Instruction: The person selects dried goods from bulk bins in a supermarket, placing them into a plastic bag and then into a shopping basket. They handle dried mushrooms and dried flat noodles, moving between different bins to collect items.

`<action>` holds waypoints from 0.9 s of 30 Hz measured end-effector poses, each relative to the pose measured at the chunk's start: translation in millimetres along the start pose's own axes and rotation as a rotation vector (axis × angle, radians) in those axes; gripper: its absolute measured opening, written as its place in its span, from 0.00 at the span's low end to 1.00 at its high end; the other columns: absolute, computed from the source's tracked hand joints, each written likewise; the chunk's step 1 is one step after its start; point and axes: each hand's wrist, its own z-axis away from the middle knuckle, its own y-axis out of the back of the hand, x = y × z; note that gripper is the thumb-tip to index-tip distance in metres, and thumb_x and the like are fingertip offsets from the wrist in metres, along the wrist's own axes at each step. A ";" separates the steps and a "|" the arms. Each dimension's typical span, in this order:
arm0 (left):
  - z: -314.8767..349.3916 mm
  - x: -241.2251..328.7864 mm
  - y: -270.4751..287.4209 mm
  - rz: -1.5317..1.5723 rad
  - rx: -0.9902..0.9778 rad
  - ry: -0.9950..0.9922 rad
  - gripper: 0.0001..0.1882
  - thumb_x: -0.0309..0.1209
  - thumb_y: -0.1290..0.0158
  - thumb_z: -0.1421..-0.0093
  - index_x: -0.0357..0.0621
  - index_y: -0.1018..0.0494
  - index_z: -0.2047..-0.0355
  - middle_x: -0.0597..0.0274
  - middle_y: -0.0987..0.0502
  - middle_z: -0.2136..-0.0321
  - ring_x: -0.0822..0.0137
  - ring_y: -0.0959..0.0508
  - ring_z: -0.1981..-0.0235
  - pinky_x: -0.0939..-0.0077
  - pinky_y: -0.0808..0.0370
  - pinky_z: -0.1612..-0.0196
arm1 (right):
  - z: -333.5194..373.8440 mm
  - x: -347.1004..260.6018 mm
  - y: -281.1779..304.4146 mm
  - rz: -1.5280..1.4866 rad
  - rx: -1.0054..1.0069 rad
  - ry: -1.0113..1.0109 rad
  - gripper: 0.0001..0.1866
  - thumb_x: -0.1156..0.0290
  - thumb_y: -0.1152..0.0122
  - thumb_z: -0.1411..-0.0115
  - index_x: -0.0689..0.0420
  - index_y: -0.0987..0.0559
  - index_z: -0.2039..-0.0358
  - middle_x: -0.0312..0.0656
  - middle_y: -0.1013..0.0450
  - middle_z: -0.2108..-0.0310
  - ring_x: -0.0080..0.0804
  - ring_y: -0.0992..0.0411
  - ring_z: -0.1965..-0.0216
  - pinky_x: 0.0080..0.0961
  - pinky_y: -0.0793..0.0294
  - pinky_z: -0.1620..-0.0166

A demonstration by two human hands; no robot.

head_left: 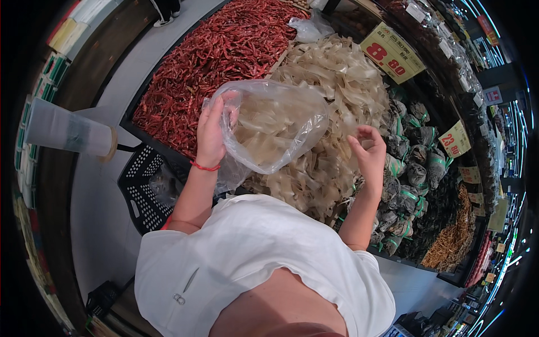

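Observation:
My left hand [212, 133], a red cord at its wrist, grips the rim of a clear plastic bag [314, 135]. The bag's mouth is spread wide above a heap of pale, translucent dried starch sheets [348, 73]. Sheets show within the bag's outline; whether they lie inside it or only show through it, I cannot tell. To the right of the bag, my right hand [370, 154] is raised over the heap's right side. Its fingers are loosely curled, with a gap to the thumb and nothing visible between them.
Dried red chilies [208, 50] fill the bin at the far left. Dark bundles tied with green bands [418, 151] lie to the right, with price signs [393, 53] behind. A black perforated basket [147, 188] and a clear upright container [70, 129] stand at my left.

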 end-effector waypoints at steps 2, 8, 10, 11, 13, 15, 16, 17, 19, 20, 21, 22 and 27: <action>-1.3 -2.0 1.0 0.027 -0.040 -0.004 0.18 0.38 0.61 0.32 0.38 0.30 0.54 0.71 0.32 0.80 0.82 0.36 0.80 0.87 0.41 0.77 | -0.8 -12.9 -3.4 -0.225 0.103 0.112 0.18 0.78 0.33 0.50 0.62 0.27 0.59 0.34 0.29 0.67 0.17 0.33 0.70 0.14 0.32 0.65; -1.1 0.3 1.9 0.016 -0.055 -0.009 0.18 0.37 0.61 0.32 0.37 0.29 0.54 0.71 0.32 0.79 0.81 0.35 0.78 0.87 0.39 0.75 | -1.4 -63.0 -62.8 -0.780 0.038 0.332 0.20 0.79 0.33 0.51 0.62 0.28 0.57 0.38 0.28 0.60 0.23 0.30 0.60 0.18 0.31 0.57; -0.3 2.5 3.1 -0.005 -0.057 -0.005 0.18 0.37 0.61 0.32 0.37 0.29 0.53 0.71 0.32 0.79 0.81 0.35 0.78 0.86 0.39 0.75 | -5.5 -69.6 -83.6 -0.709 -0.080 0.346 0.20 0.80 0.33 0.51 0.62 0.28 0.58 0.39 0.29 0.59 0.25 0.31 0.57 0.21 0.32 0.53; 0.5 3.5 4.4 -0.018 -0.056 -0.005 0.18 0.37 0.61 0.32 0.37 0.30 0.53 0.71 0.32 0.79 0.81 0.35 0.78 0.86 0.39 0.74 | -6.9 -74.8 -92.9 -0.593 -0.156 0.343 0.19 0.80 0.34 0.52 0.62 0.27 0.58 0.39 0.29 0.58 0.26 0.32 0.56 0.22 0.33 0.51; 1.8 5.5 6.7 -0.028 -0.054 -0.008 0.18 0.37 0.62 0.32 0.37 0.30 0.53 0.71 0.32 0.79 0.81 0.35 0.78 0.86 0.39 0.74 | -9.9 -74.6 -102.0 -0.497 -0.255 0.374 0.18 0.81 0.35 0.52 0.62 0.27 0.59 0.40 0.30 0.57 0.27 0.32 0.54 0.24 0.35 0.48; 2.7 6.6 7.8 -0.013 -0.048 -0.016 0.18 0.37 0.62 0.32 0.37 0.30 0.53 0.71 0.32 0.79 0.80 0.35 0.78 0.86 0.39 0.73 | -13.0 -63.5 -109.1 -0.533 -0.311 0.441 0.17 0.82 0.36 0.52 0.62 0.26 0.60 0.41 0.30 0.57 0.29 0.33 0.53 0.27 0.36 0.46; 2.0 7.6 8.6 -0.008 -0.058 -0.022 0.18 0.37 0.62 0.32 0.37 0.30 0.53 0.71 0.31 0.78 0.80 0.35 0.77 0.86 0.39 0.73 | -11.1 -61.3 -107.3 -0.542 -0.261 0.416 0.15 0.82 0.38 0.50 0.62 0.26 0.61 0.42 0.31 0.56 0.30 0.33 0.52 0.27 0.37 0.44; 2.1 7.6 10.2 -0.005 -0.068 -0.024 0.18 0.37 0.62 0.32 0.37 0.30 0.53 0.71 0.31 0.78 0.81 0.35 0.77 0.86 0.39 0.73 | -11.1 -57.7 -105.3 -0.501 -0.182 0.435 0.15 0.82 0.38 0.50 0.62 0.26 0.61 0.42 0.31 0.56 0.30 0.33 0.52 0.28 0.37 0.44; 2.4 6.5 11.1 0.003 -0.075 -0.024 0.18 0.37 0.62 0.32 0.37 0.29 0.53 0.71 0.31 0.78 0.80 0.34 0.76 0.87 0.38 0.72 | -12.2 -51.5 -99.7 -0.418 -0.021 0.470 0.15 0.83 0.38 0.50 0.62 0.26 0.60 0.42 0.32 0.56 0.30 0.33 0.52 0.28 0.36 0.44; 2.4 6.2 10.0 0.005 -0.071 -0.027 0.18 0.36 0.61 0.32 0.37 0.29 0.53 0.71 0.31 0.77 0.80 0.34 0.75 0.87 0.38 0.71 | -11.7 -54.7 -97.4 -0.265 0.100 0.520 0.16 0.81 0.38 0.50 0.61 0.26 0.59 0.43 0.32 0.56 0.33 0.32 0.54 0.28 0.33 0.48; 2.5 5.9 8.8 0.007 -0.068 -0.029 0.18 0.36 0.61 0.32 0.37 0.29 0.52 0.71 0.30 0.77 0.80 0.33 0.74 0.87 0.37 0.71 | -10.7 -57.0 -94.7 -0.100 0.141 0.529 0.16 0.80 0.38 0.49 0.61 0.26 0.58 0.44 0.33 0.56 0.33 0.33 0.55 0.27 0.33 0.50; 3.0 6.3 7.9 -0.018 -0.057 -0.056 0.17 0.35 0.60 0.32 0.36 0.29 0.52 0.71 0.30 0.76 0.80 0.33 0.74 0.87 0.37 0.70 | -9.5 -58.7 -91.8 0.065 0.182 0.537 0.17 0.79 0.38 0.49 0.60 0.27 0.57 0.44 0.33 0.56 0.34 0.33 0.55 0.27 0.32 0.52; 0.0 7.0 -0.1 -0.221 -0.015 -0.280 0.15 0.30 0.57 0.34 0.36 0.28 0.53 0.72 0.29 0.74 0.82 0.32 0.72 0.86 0.35 0.68 | -3.7 -36.2 -86.3 0.296 -0.033 0.254 0.17 0.73 0.40 0.46 0.59 0.26 0.55 0.42 0.29 0.67 0.31 0.31 0.68 0.23 0.32 0.64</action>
